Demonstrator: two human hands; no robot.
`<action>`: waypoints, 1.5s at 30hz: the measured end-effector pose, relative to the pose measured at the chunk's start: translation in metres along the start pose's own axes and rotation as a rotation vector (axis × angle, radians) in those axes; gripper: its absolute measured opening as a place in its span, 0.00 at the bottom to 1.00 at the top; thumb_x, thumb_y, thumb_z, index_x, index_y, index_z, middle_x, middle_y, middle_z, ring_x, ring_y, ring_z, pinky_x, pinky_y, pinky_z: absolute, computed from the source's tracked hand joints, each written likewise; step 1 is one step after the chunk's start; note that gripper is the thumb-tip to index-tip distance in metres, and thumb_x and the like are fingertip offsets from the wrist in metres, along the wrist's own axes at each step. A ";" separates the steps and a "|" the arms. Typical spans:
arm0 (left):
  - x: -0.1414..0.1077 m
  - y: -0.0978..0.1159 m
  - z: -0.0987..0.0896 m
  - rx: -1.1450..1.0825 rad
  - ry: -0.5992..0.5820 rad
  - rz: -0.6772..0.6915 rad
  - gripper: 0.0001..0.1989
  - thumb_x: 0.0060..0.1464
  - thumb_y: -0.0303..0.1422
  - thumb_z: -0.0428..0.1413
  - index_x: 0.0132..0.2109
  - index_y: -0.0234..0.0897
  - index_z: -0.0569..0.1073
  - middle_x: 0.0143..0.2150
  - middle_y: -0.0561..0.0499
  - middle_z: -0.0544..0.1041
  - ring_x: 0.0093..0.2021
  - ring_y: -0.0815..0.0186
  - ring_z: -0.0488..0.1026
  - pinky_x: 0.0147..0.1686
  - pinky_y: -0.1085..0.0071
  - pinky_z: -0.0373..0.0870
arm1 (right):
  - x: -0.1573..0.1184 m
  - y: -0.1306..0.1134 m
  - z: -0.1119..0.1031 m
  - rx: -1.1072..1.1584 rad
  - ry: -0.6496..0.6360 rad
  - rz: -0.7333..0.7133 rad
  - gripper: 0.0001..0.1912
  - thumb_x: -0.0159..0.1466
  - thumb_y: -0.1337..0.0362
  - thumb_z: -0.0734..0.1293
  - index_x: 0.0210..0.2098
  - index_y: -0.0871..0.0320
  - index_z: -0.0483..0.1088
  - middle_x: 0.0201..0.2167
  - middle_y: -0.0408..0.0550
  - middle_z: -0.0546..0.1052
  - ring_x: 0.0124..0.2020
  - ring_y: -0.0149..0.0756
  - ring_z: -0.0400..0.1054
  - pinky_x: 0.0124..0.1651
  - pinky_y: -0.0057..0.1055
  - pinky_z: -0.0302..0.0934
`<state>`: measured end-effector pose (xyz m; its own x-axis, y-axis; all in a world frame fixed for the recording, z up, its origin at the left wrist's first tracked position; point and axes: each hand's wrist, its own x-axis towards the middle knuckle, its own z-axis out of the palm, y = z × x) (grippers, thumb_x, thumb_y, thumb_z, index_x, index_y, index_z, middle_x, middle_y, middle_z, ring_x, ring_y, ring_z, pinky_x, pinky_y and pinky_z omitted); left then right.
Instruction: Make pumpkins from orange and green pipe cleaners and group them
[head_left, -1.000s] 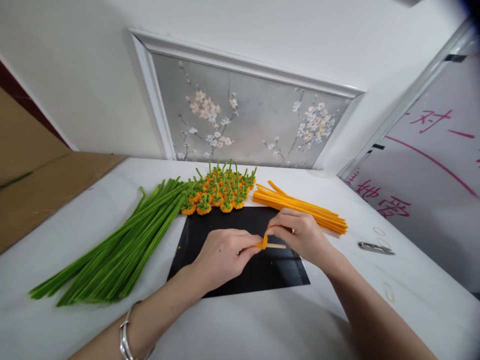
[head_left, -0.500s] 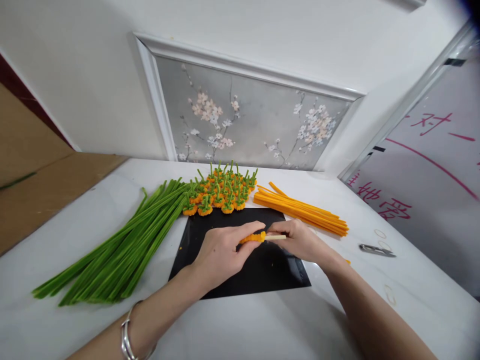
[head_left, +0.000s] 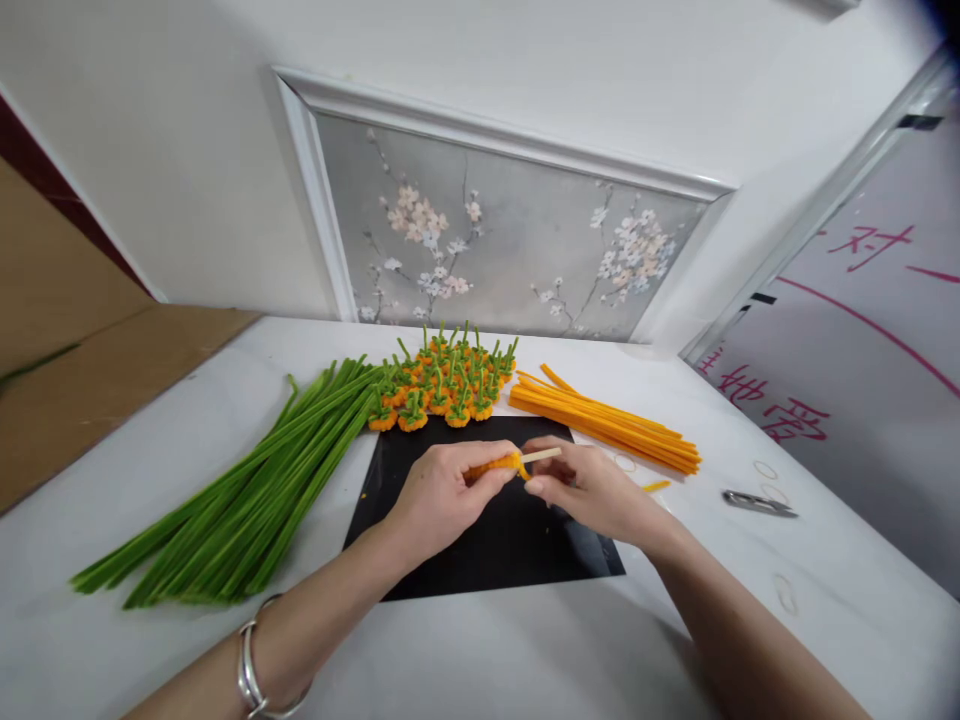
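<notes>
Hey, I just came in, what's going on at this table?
Someone's left hand pinches a fuzzy orange strip wound around a pale stick, and the right hand is at the strip's loose end, above a black mat. Green stems lie to the left, orange ones to the right, and finished-looking orange-and-green pieces sit behind the mat.

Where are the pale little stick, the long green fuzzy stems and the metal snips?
Pale stick (head_left: 543, 455): head view, its bare end.
Green fuzzy stems (head_left: 251, 500): head view, middle of the bundle.
Metal snips (head_left: 754, 502): head view, middle of the body.
</notes>
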<state>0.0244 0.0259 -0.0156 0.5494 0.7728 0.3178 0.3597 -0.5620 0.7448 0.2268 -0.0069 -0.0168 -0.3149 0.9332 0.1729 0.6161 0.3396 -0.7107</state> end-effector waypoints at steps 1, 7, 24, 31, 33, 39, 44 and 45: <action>0.000 -0.001 0.001 -0.009 -0.005 -0.004 0.11 0.59 0.30 0.52 0.43 0.40 0.78 0.37 0.55 0.79 0.35 0.70 0.73 0.33 0.79 0.65 | 0.000 -0.001 0.001 0.015 0.044 0.002 0.09 0.64 0.60 0.64 0.41 0.57 0.67 0.26 0.40 0.71 0.25 0.29 0.63 0.28 0.24 0.55; 0.000 -0.008 0.003 0.059 -0.033 0.011 0.10 0.58 0.31 0.52 0.43 0.40 0.77 0.37 0.54 0.78 0.35 0.69 0.72 0.36 0.76 0.64 | 0.000 -0.001 0.008 -0.007 0.133 -0.078 0.08 0.68 0.63 0.59 0.34 0.56 0.67 0.25 0.40 0.71 0.27 0.29 0.66 0.32 0.24 0.58; 0.001 -0.002 -0.001 -0.087 -0.121 -0.126 0.07 0.55 0.31 0.53 0.37 0.35 0.75 0.30 0.54 0.74 0.29 0.69 0.68 0.30 0.75 0.62 | 0.000 0.002 0.014 -0.091 0.277 -0.385 0.13 0.67 0.70 0.60 0.45 0.52 0.74 0.40 0.48 0.75 0.39 0.32 0.71 0.42 0.28 0.67; 0.002 0.000 -0.001 -0.159 -0.144 -0.140 0.06 0.52 0.27 0.52 0.33 0.35 0.74 0.28 0.55 0.74 0.29 0.70 0.67 0.30 0.76 0.61 | -0.001 0.004 0.015 -0.147 0.285 -0.481 0.17 0.68 0.72 0.57 0.45 0.52 0.76 0.39 0.49 0.74 0.38 0.32 0.71 0.40 0.26 0.68; 0.002 0.001 -0.002 -0.158 -0.160 -0.133 0.07 0.52 0.27 0.51 0.30 0.35 0.73 0.27 0.56 0.72 0.27 0.71 0.65 0.29 0.76 0.60 | -0.001 0.006 0.014 -0.172 0.286 -0.512 0.17 0.67 0.73 0.57 0.45 0.53 0.75 0.39 0.50 0.74 0.38 0.32 0.71 0.40 0.27 0.68; 0.003 0.004 -0.002 -0.205 -0.203 -0.134 0.09 0.53 0.26 0.50 0.28 0.34 0.72 0.26 0.56 0.71 0.28 0.71 0.66 0.30 0.77 0.60 | 0.000 0.012 0.014 -0.262 0.320 -0.647 0.17 0.68 0.74 0.57 0.43 0.54 0.75 0.37 0.50 0.76 0.36 0.33 0.71 0.37 0.29 0.68; 0.000 0.003 -0.002 0.047 -0.130 -0.078 0.08 0.57 0.29 0.50 0.34 0.36 0.74 0.28 0.54 0.75 0.28 0.69 0.69 0.29 0.75 0.60 | 0.000 0.008 0.017 -0.112 0.327 -0.453 0.12 0.67 0.69 0.60 0.45 0.54 0.72 0.40 0.49 0.77 0.39 0.33 0.72 0.41 0.28 0.67; -0.001 0.002 -0.001 0.144 -0.102 -0.053 0.08 0.57 0.30 0.50 0.37 0.37 0.75 0.30 0.54 0.76 0.29 0.69 0.70 0.29 0.74 0.60 | 0.000 0.006 0.017 -0.041 0.308 -0.338 0.10 0.67 0.67 0.61 0.45 0.56 0.71 0.39 0.48 0.77 0.38 0.33 0.73 0.39 0.28 0.67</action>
<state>0.0239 0.0243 -0.0136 0.5975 0.7729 0.2136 0.4907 -0.5632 0.6648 0.2179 -0.0071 -0.0330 -0.2779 0.7584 0.5895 0.5459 0.6297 -0.5527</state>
